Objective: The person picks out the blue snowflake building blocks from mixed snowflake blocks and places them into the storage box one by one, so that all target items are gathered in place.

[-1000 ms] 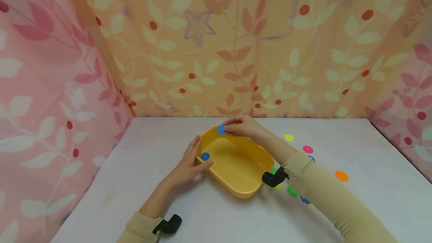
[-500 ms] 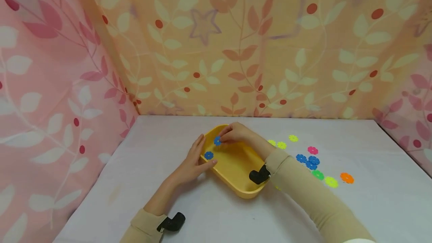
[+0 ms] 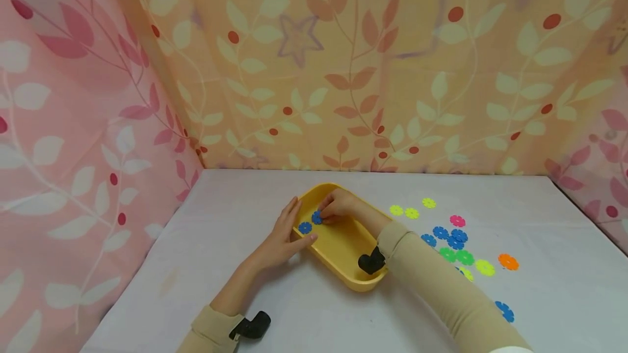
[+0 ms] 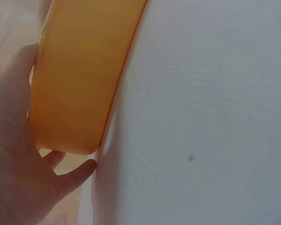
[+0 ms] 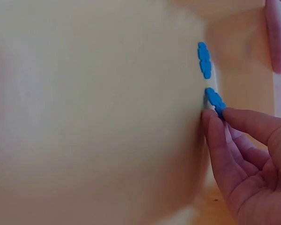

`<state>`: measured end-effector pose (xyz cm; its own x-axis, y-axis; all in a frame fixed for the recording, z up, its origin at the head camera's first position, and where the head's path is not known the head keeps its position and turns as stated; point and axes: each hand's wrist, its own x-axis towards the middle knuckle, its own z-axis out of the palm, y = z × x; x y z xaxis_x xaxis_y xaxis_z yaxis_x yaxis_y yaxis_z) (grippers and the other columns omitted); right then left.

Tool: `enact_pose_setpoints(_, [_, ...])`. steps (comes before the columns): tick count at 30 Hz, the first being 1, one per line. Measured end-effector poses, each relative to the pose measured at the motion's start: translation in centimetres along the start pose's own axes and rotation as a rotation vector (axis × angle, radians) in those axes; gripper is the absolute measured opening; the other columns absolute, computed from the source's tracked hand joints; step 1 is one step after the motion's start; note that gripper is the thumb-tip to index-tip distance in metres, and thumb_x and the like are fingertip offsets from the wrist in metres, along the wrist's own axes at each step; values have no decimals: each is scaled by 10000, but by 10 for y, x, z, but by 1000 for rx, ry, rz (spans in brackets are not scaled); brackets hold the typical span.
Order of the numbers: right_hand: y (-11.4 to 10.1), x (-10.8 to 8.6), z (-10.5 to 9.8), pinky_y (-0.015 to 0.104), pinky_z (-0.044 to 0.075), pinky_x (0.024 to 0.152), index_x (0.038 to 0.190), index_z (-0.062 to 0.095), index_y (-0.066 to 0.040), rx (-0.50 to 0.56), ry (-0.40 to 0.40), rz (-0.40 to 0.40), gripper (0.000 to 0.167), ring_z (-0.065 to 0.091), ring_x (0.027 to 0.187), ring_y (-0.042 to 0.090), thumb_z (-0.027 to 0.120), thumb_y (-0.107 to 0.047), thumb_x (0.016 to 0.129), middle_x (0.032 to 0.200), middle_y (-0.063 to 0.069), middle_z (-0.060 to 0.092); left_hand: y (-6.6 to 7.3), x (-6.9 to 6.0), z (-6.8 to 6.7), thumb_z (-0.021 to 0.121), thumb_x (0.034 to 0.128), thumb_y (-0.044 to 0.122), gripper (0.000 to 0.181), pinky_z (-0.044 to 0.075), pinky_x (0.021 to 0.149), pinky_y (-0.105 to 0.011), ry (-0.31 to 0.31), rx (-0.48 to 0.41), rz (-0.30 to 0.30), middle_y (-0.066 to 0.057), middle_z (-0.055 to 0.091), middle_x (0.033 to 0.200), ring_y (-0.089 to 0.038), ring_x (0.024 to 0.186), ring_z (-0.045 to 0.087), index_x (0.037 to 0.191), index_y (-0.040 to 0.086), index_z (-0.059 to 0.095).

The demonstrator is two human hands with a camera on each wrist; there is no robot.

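Note:
A yellow plastic basin (image 3: pixel 338 247) sits slantwise on the white table. My left hand (image 3: pixel 277 241) holds its left end, thumb at the near rim and fingers along the far side; the left wrist view shows this hand (image 4: pixel 18 154) against the outer wall. Inside the basin, my right hand (image 3: pixel 340 204) pinches a blue flower-shaped plastic disc (image 5: pixel 214 100) between thumb and fingertips, low near the basin floor. A second blue flower disc (image 3: pixel 305 227) stands leaning against the left end wall, just beside the held one.
Right of the basin lie loose flower discs: yellow (image 3: pixel 412 213), pink (image 3: pixel 458 221), several blue (image 3: pixel 440 232), green (image 3: pixel 464 257) and orange (image 3: pixel 508 261). Another blue disc (image 3: pixel 504 311) is partly hidden by the right sleeve. Patterned cloth (image 3: pixel 363 70) walls the table's back and sides.
My right hand has come down from the far rim into the basin with the blue disc, beside the other blue one. My left hand keeps its place on the basin.

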<state>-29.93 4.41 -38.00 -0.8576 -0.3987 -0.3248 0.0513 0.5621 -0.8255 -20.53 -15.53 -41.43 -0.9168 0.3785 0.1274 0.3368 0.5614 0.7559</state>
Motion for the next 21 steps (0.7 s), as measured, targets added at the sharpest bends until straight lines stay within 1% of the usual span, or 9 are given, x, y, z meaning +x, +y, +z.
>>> enact_pose_setpoints(4, [3, 1, 1, 288, 565, 733, 1023, 698, 60, -38, 8, -1, 162, 682, 735, 209, 689, -43, 899, 868, 114, 676, -1, 1, 1, 627, 918, 492, 924, 102, 1146, -570, 7, 2, 4, -2, -37, 1631, -243, 1482, 1, 1582, 157, 79])
enact_pose_setpoints(6, [4, 2, 1, 285, 565, 722, 987, 708, 45, -54, 6, -6, 133, 675, 717, 203, 696, -49, 894, 857, 112, 678, -2, 1, 1, 628, 919, 488, 924, 104, 1143, -575, 9, 1, 10, -20, -34, 1632, -249, 1481, 2, 1582, 156, 76])
enact_pose_setpoints(10, [4, 2, 1, 275, 567, 676, 898, 718, 25, -64, 2, -24, 81, 671, 670, 186, 722, -49, 868, 793, 97, 673, -3, 1, 1, 628, 919, 489, 921, 111, 1146, -566, 7, 1, 10, 23, -41, 1627, -237, 1481, 4, 1582, 159, 79])
enact_pose_setpoints(13, [5, 2, 3, 275, 568, 660, 878, 715, 31, -60, 26, -25, 72, 675, 652, 178, 724, -38, 859, 767, 93, 667, -3, 2, 1, 629, 917, 495, 923, 115, 1148, -559, 6, 0, 8, 58, -46, 1621, -229, 1480, 5, 1582, 163, 83])
enact_pose_setpoints(16, [7, 2, 6, 276, 568, 662, 889, 713, 35, -64, 65, -26, 81, 673, 644, 172, 717, -43, 866, 756, 78, 659, -3, 2, 1, 631, 913, 502, 927, 114, 1149, -558, 8, -1, 9, 63, -45, 1620, -228, 1480, 6, 1582, 161, 87])
enact_pose_setpoints(21, [7, -1, 9, 240, 546, 604, 814, 718, -3, -141, 104, -72, 132, 620, 587, 140, 771, -122, 833, 682, 48, 635, -4, 1, 2, 631, 909, 513, 931, 124, 1150, -552, 13, 5, 10, 73, -48, 1619, -215, 1478, 11, 1581, 156, 95])
